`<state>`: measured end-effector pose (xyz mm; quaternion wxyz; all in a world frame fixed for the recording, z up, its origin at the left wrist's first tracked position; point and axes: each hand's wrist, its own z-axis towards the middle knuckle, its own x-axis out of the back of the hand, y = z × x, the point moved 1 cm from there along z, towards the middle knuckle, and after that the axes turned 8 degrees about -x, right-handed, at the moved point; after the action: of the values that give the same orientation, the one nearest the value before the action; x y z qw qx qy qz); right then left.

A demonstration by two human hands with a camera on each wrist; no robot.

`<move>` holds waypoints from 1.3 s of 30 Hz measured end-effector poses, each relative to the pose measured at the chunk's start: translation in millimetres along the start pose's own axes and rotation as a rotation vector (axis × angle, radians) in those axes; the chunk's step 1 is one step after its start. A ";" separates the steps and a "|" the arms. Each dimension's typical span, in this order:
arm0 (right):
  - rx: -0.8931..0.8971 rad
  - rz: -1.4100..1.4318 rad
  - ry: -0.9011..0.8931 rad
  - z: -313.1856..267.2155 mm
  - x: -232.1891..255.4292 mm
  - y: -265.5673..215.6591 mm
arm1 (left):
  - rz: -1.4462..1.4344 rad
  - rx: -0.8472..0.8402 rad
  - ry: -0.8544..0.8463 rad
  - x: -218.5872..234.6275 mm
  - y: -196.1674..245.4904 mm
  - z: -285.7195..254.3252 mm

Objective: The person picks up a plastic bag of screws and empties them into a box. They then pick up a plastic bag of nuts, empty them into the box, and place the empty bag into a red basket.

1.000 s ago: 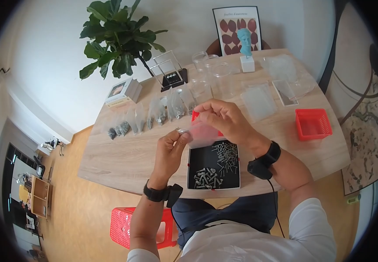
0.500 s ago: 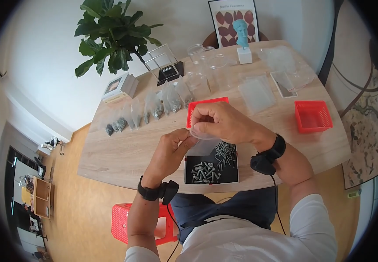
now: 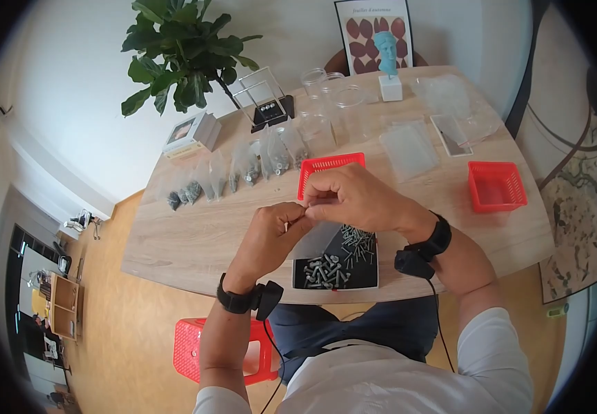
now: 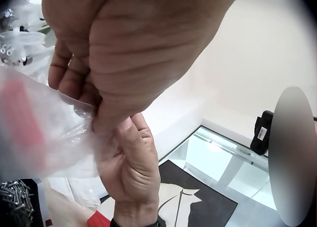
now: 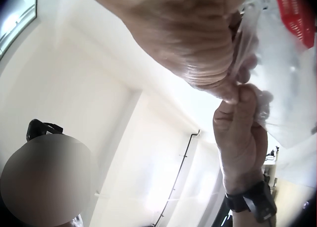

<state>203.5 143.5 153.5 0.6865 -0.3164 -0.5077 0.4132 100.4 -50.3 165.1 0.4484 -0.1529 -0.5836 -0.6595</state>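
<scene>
In the head view a clear plastic bag [image 3: 314, 239] hangs over the back of a shallow black-lined box [image 3: 377, 276]. My left hand [image 3: 271, 238] pinches the bag's top edge between thumb and fingers. Right beside it, my right hand [image 3: 360, 200] pinches the same edge, the fingertips of both hands close together. Seen from the left wrist, the bag [image 4: 64, 133] spreads out flat and see-through. Large bolts [image 3: 326, 271] lie at the front of the box, and a pile of thinner screws [image 3: 357, 245] at its back right.
Behind my hands stands a red basket [image 3: 333, 163]; another red basket [image 3: 497, 186] is at the right. Filled bags [image 3: 250, 165] stand in a row at the left. Flat clear bags [image 3: 409, 148], clear jars [image 3: 350, 114], a blue bust [image 3: 386, 55] and a Newton's cradle [image 3: 269, 110] sit farther back.
My hands have come together at the bag's edge, the right one moving down. The bag, earlier held out between them, now hangs lower over the box.
</scene>
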 end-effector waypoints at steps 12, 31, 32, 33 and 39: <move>0.073 0.328 0.352 4.0 32.1 15.3 | -0.048 0.007 0.036 -0.5 -27.5 -14.9; 0.104 0.241 0.102 6.5 -4.1 14.9 | -0.105 -0.013 0.012 10.5 -6.1 -9.3; 0.072 0.273 0.092 7.8 -4.5 17.4 | -0.118 -0.007 0.009 11.3 -6.6 -9.8; 0.072 0.274 0.091 7.7 -6.0 17.1 | -0.117 -0.006 0.010 12.3 -6.7 -10.6; 0.189 0.217 0.317 10.4 -10.6 18.3 | -0.165 -0.018 0.018 13.8 -13.5 -15.1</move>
<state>187.5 142.6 136.2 0.7357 -0.3646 -0.3154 0.4757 87.2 -70.8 162.5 0.3965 -0.1026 -0.5842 -0.7007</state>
